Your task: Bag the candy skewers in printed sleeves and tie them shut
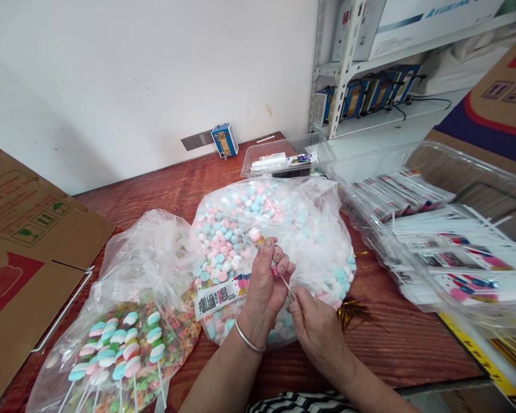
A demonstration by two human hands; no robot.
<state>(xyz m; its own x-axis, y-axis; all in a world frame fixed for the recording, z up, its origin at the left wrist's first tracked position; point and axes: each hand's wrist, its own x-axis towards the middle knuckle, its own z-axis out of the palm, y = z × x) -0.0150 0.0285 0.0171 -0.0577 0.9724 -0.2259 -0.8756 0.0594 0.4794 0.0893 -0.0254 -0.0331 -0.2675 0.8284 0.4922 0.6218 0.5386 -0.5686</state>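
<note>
We see a reddish wooden table (pixel 163 189) carrying a clear bag of pink, blue and white candies (pixel 301 229), a bag of lollipops (pixel 124 338), a clear plastic box (pixel 288 155), a tray of printed sleeves (pixel 447 241) and flattened cardboard (pixel 21 241).

I count two clear bags (pixel 155 252) of sweets on my desk (pixel 395 338), two clear plastic trays (pixel 286 150), one lollipop (pixel 258 236) between my two hands (pixel 264 281), and one bangle (pixel 248 339) on my left wrist.
</note>
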